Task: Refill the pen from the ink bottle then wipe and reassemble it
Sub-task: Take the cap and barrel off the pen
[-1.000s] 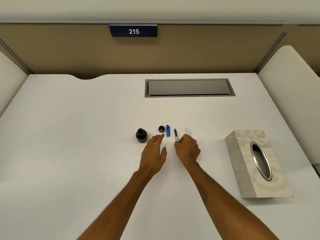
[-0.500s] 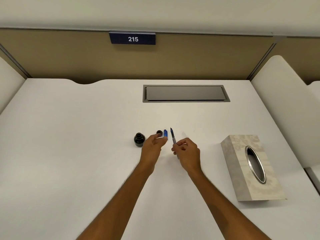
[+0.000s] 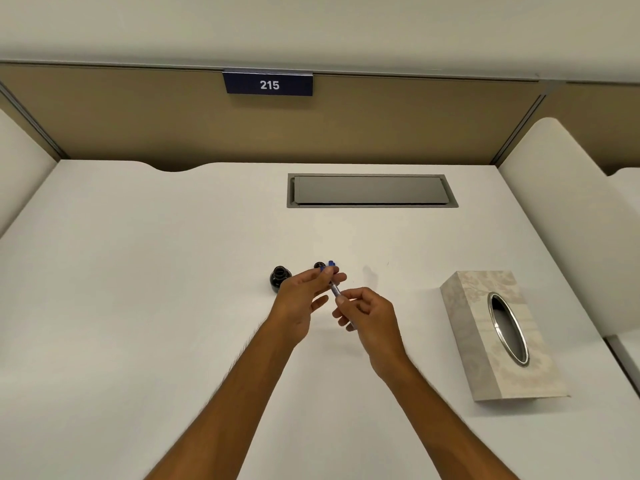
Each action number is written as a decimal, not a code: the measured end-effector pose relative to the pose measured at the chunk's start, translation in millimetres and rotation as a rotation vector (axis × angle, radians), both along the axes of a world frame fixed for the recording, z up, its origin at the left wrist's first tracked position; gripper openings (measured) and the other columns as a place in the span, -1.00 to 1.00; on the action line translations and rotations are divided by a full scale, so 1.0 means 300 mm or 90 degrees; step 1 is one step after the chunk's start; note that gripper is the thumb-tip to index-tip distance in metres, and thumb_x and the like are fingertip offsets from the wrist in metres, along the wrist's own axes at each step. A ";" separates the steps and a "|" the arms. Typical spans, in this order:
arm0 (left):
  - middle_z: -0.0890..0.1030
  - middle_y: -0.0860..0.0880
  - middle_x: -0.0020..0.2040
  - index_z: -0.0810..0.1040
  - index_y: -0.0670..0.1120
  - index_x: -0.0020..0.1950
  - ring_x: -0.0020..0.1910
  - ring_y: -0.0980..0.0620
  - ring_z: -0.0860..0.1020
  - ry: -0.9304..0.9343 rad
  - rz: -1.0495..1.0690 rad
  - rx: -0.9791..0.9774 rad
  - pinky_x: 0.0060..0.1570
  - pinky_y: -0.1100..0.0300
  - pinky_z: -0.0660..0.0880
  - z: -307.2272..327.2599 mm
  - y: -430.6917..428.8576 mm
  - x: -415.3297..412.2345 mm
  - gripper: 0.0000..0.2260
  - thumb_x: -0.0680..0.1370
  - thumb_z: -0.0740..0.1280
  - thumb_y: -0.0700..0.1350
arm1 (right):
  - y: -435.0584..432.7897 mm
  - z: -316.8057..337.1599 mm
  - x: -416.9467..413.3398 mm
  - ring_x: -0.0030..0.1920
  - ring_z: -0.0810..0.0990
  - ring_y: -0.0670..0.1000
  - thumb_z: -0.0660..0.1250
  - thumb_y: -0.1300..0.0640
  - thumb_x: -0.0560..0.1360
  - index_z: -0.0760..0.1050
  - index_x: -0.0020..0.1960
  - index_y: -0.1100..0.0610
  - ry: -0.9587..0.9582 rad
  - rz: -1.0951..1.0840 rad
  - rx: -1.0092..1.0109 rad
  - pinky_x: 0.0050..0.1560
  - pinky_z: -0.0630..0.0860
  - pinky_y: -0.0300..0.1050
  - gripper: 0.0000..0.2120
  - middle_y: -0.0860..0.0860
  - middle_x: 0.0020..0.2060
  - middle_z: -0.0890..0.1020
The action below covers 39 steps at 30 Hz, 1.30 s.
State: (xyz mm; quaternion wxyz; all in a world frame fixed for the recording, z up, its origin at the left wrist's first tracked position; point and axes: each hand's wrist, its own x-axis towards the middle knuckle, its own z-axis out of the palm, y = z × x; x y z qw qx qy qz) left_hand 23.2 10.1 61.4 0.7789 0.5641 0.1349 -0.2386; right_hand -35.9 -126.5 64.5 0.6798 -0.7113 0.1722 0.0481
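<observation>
A small dark ink bottle stands open on the white desk, and its dark cap lies just to its right. My left hand pinches a short blue pen piece at its fingertips, just above the desk. The fingers of my right hand hold the slim pen part, which slants up and left toward the blue piece. The two parts meet between my hands; whether they are joined is hidden by my fingers.
A marbled tissue box with an oval metal opening lies at the right. A grey cable hatch is set into the desk at the back. Beige partition walls close off the back and sides, with a sign reading 215.
My right hand lifted the slim pen part off the desk and tilted it left. My left hand picked up the blue piece and brought it to the pen's end.
</observation>
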 end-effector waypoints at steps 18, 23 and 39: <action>0.76 -0.02 -0.13 0.72 -0.06 -0.17 -0.07 0.11 0.71 -0.033 0.128 0.038 0.02 0.15 0.49 0.012 -0.015 0.005 -0.85 0.55 0.41 -0.08 | 0.039 0.025 0.013 -0.43 0.56 -0.05 0.43 0.16 0.51 0.71 -0.06 0.24 -0.017 -0.073 -0.131 -0.33 0.50 -0.33 -0.85 0.09 -0.35 0.69; 0.76 -0.03 -0.13 0.74 -0.04 -0.26 -0.04 0.08 0.71 -0.046 0.147 0.041 -0.03 0.25 0.49 0.016 -0.023 0.009 -0.78 0.56 0.40 -0.10 | 0.055 0.015 0.018 -0.39 0.61 -0.06 0.45 0.13 0.51 0.72 -0.04 0.21 -0.057 -0.096 -0.198 -0.30 0.52 -0.37 -0.85 0.04 -0.35 0.69; 0.76 -0.04 -0.09 0.70 -0.12 -0.06 -0.06 0.08 0.72 0.018 0.146 0.035 0.07 0.13 0.51 0.033 -0.018 0.011 -0.85 0.49 0.47 -0.05 | 0.076 0.020 0.009 -0.27 0.61 -0.18 0.53 0.15 0.42 0.69 0.01 0.16 -0.104 -0.177 -0.187 -0.25 0.49 -0.41 -0.81 -0.06 -0.24 0.69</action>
